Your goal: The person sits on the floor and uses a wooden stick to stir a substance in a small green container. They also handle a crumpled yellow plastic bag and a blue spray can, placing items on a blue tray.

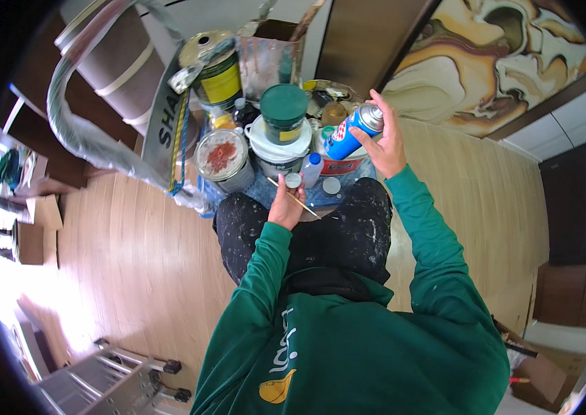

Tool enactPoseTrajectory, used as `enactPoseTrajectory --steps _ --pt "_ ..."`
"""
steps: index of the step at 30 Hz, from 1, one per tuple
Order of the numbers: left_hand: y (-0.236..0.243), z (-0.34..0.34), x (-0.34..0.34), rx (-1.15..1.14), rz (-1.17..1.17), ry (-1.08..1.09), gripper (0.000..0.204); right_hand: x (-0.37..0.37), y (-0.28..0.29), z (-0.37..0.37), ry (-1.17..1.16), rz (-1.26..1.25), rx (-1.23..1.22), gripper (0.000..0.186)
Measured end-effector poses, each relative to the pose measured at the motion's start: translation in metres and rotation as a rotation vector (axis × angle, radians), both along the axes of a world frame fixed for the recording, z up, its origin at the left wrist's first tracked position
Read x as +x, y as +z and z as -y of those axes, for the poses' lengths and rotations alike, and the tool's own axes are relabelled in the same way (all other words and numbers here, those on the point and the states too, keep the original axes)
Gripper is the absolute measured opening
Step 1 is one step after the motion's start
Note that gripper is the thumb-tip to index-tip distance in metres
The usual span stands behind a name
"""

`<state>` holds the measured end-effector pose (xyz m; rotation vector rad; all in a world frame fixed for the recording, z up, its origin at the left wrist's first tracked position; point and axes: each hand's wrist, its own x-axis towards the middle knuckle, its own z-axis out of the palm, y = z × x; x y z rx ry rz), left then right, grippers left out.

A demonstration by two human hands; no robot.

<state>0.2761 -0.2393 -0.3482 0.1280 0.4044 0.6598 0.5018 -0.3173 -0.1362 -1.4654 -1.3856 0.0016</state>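
My left hand (286, 206) is closed around a small pale round cup (293, 180) and a thin wooden brush (304, 205), low in front of the paint containers. My right hand (388, 142) grips a blue spray can (340, 142) with a silver top, held tilted higher up to the right. Beside my left hand stand a blue-capped plastic bottle (311, 173) and a round lid (331, 185). Behind them are a white bucket (268, 155) with a green-lidded tub (284, 104) on it, and a tin (234, 178) with a red-stained lid (221, 157).
More tins (217, 86) and a splattered container (265, 59) stand at the back. A grey frame with a plastic-wrapped hose (85, 149) rises at left. An aluminium ladder (116, 377) lies at lower left. A marbled panel (459, 83) and dark cabinet (576, 200) are at right.
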Motion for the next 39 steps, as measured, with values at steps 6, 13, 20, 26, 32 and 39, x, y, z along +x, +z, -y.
enactPoseTrajectory --steps 6,13,20,26,32,39 --pt "-0.005 -0.006 0.001 -0.029 -0.058 0.013 0.054 0.015 -0.037 0.043 -0.154 0.085 -0.117 0.077" --pt "-0.004 -0.009 0.001 -0.029 -0.063 -0.010 0.054 0.019 -0.108 0.058 -0.220 0.101 -0.239 0.075" --pt "0.000 -0.010 -0.001 0.012 -0.035 -0.024 0.054 0.021 -0.166 0.059 -0.288 0.098 -0.371 0.075" --pt "0.010 -0.011 0.006 0.004 -0.034 -0.035 0.055 0.028 -0.192 0.057 -0.363 0.084 -0.400 0.070" --pt "0.017 -0.008 0.014 0.028 -0.002 -0.048 0.054 0.034 -0.203 0.050 -0.418 0.056 -0.478 0.060" --pt "0.020 -0.008 0.014 0.016 0.019 -0.060 0.054 0.007 -0.157 0.044 -0.527 0.204 -0.192 0.059"
